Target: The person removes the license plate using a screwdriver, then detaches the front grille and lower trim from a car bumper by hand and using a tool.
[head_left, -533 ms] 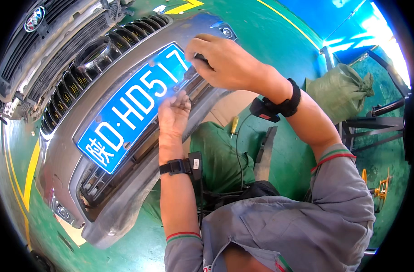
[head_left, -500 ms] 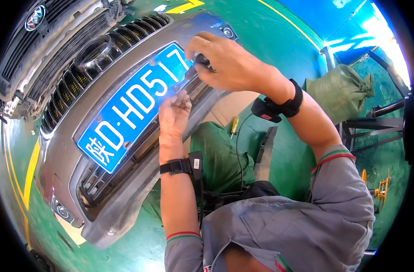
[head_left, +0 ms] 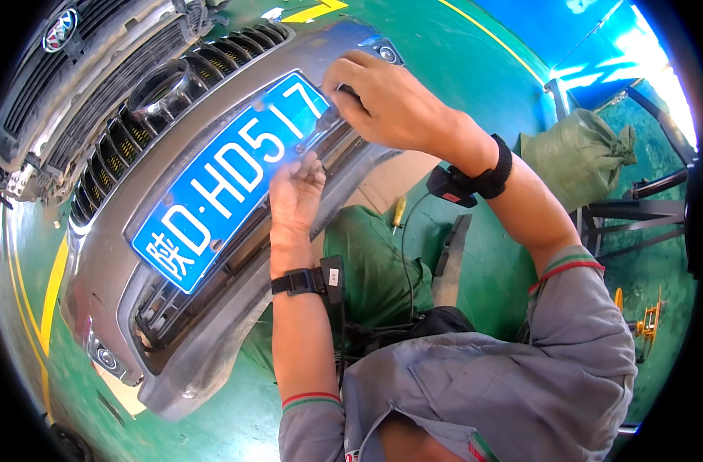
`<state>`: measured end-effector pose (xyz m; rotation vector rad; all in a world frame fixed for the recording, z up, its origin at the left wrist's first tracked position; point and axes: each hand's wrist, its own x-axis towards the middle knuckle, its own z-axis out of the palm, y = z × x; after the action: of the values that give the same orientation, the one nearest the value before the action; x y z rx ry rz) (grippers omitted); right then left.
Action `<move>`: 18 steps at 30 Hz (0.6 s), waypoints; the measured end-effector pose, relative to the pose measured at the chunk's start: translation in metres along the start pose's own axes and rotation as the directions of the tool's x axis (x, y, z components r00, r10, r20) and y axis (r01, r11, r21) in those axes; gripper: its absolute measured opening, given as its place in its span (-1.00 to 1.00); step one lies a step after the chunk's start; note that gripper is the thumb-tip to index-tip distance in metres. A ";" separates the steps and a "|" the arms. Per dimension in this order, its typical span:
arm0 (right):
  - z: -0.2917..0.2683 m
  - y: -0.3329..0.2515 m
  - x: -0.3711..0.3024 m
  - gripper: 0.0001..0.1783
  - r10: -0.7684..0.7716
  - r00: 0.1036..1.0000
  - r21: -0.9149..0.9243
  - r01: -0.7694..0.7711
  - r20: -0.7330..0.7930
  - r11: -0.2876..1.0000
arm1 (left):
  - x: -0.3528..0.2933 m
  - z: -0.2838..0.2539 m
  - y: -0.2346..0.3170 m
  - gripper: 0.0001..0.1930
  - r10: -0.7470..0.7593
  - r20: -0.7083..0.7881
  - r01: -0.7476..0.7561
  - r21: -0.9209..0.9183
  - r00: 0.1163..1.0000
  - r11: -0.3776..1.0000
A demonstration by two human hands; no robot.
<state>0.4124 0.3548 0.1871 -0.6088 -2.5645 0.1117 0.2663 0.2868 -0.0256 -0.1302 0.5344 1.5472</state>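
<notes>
A blue license plate (head_left: 236,181) with white characters lies across a grey car bumper (head_left: 109,231) in front of me. My right hand (head_left: 382,96) is closed round the dark handle of a screwdriver (head_left: 314,138), mostly hidden by the fingers. Its thin shaft slants down-left to the plate's lower edge, near a hole. Just below that tip, my left hand (head_left: 297,189) has its fingers curled together at the plate's edge. Whatever these fingers may pinch is too small to make out.
Behind the bumper stands a car front (head_left: 40,108) with its radiator parts bare. A yellow-handled screwdriver (head_left: 399,212) lies by my green-clad leg (head_left: 374,262). To the right are a tied green sack (head_left: 579,158) and a black metal frame (head_left: 636,219).
My right hand has shifted slightly to the right and rolled over, covering more of the screwdriver handle. My left hand stays in place.
</notes>
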 end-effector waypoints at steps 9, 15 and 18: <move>-0.004 -0.003 0.001 -0.81 0.049 0.998 0.053 -0.051 0.028 0.997 | -0.001 0.003 0.000 -0.76 -0.012 -0.040 0.012 -0.004 0.999 1.000; 0.000 0.002 0.008 -0.80 0.139 0.983 -0.117 -0.125 0.123 0.985 | -0.001 0.003 0.000 -0.76 0.007 -0.029 -0.007 -0.007 1.000 1.000; -0.002 -0.003 0.003 -0.81 -0.086 0.996 0.035 0.086 -0.026 0.996 | -0.002 0.004 -0.001 -0.76 -0.007 -0.039 0.007 -0.011 0.999 1.000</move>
<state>0.4102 0.3538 0.1909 -0.4824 -2.5545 0.1205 0.2683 0.2869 -0.0216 -0.1714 0.5560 1.5437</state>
